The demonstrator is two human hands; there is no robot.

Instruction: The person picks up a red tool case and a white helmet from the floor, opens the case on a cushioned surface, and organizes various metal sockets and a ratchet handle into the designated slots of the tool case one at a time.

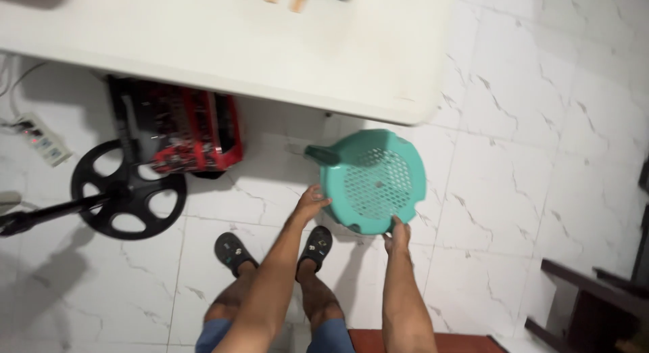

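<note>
One teal plastic stool [374, 180] is gripped at its rim by two hands' fingers [316, 197].

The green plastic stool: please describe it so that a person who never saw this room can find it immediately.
Start at the white table and look at the tiled floor below its right corner. There the stool is tipped, its round seat facing the camera, with the left hand and right hand on its rim. Nothing else here is teal with a grid of small holes.
</note>
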